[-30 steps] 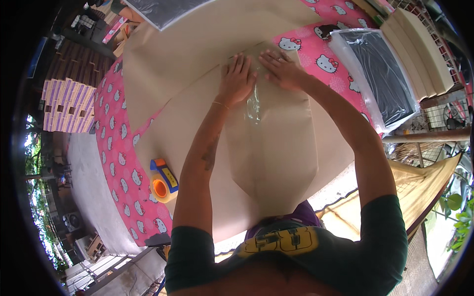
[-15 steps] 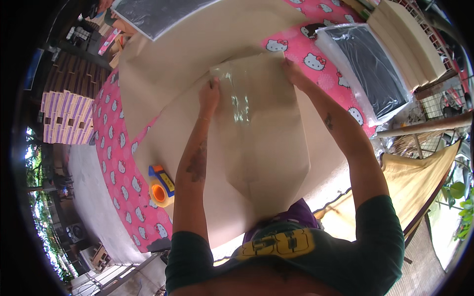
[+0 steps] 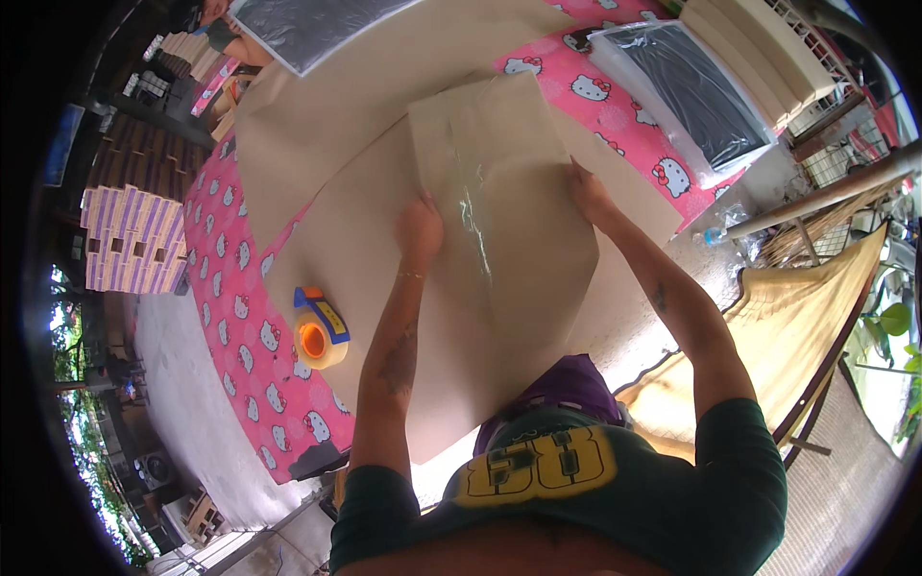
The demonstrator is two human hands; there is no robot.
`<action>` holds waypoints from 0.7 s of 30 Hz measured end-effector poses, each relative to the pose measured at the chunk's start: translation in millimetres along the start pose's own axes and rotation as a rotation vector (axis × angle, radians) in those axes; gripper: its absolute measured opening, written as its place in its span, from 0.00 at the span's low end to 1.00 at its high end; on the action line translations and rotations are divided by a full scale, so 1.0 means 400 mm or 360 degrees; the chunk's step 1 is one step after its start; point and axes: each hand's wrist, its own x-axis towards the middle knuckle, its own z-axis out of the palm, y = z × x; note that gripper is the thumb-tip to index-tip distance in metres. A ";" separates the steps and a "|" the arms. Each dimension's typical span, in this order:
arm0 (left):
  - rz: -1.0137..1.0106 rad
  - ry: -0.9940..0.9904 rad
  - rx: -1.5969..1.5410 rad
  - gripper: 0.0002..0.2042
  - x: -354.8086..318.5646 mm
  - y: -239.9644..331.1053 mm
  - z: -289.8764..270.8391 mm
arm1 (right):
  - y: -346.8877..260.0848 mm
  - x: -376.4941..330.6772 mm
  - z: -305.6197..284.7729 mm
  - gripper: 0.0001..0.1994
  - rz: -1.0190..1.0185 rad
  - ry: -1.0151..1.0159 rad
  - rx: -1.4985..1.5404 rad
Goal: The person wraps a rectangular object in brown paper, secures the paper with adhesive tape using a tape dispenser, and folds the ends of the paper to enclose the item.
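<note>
brown paper parcel (image 3: 509, 221), taped along its middle, lifted off the surface, between both hands | left hand (image 3: 420, 230) flat on its face, steadying | right hand (image 3: 588, 195) grips right edge | brown sheet (image 3: 365, 250) beneath | tape dispenser (image 3: 320, 329) just left of left forearm, within reach | pink cloth (image 3: 235, 317)

This was an open-air packing workshop. A table under a pink cartoon-cat cloth (image 3: 230, 317) carried big brown paper sheets (image 3: 365, 125) and a tape dispenser (image 3: 319, 331). Plastic-wrapped dark panels (image 3: 691, 91) lay at two o'clock, stacked boxes (image 3: 125, 240) at nine o'clock, and greenery showed at the rim.
</note>
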 end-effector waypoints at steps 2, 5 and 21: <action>0.0030 -0.0020 0.0000 0.25 -0.072 -0.018 -0.002 | 0.002 -0.066 -0.005 0.28 0.0051 -0.0021 0.0062; 0.0074 0.0003 -0.0020 0.24 -0.172 -0.043 -0.006 | 0.008 -0.159 -0.015 0.28 0.0117 -0.0063 0.0186; 0.1082 0.0426 0.0071 0.31 0.155 0.118 -0.097 | -0.208 0.215 -0.092 0.33 -0.0951 0.0092 -0.0677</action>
